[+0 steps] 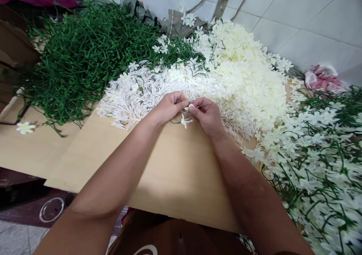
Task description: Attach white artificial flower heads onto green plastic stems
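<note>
My left hand (171,107) and my right hand (208,113) meet over the near edge of the white heap, both closed in a pinch. Between the fingertips is a small white artificial flower (190,106), partly hidden by them. Just below hangs another white artificial flower (184,121) on a thin green stem (175,122), which runs up toward my left fingers. Exactly where the left fingertips grip the stem is hidden. Behind the hands lie a pile of thin white stamens (147,83) and a heap of cream-white petal pieces (249,77).
A big tangle of green stems (98,51) is at the back left. Finished-looking white flowers on stems (316,164) cover the right side. A single flower (25,127) lies on the board (175,179) at left. A tiled wall (305,17) bounds the back.
</note>
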